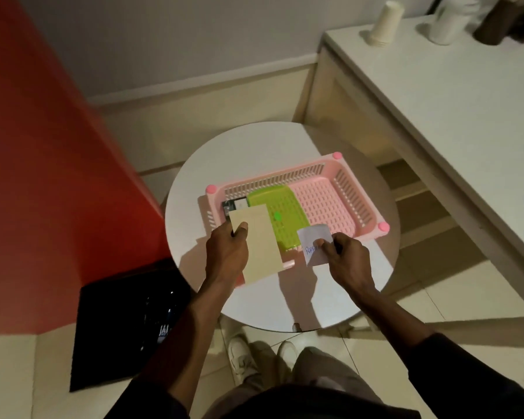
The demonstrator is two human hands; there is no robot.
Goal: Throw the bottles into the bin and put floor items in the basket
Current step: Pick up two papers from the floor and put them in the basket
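two papers held at the near rim of the basket

the left hand (pixel 227 251) pinches a tan card (pixel 256 243) by its left edge, the card's long axis running near to far, its far end already over the near-left corner of the pink basket (pixel 362 192). the right hand (pixel 347 257) grips a small white note (pixel 315 244) with blue writing, held just at the basket's near rim. the basket sits on a round white table (pixel 254 146), its long axis running left to right, with a green lid-like tray (pixel 280 213) and a dark item (pixel 229 205) already inside at the left. its free right half lies just far of the right hand, so both papers likely need only a short forward drop. a black bin (pixel 118 328) stands on the floor near left; bottles inside cannot be made out.
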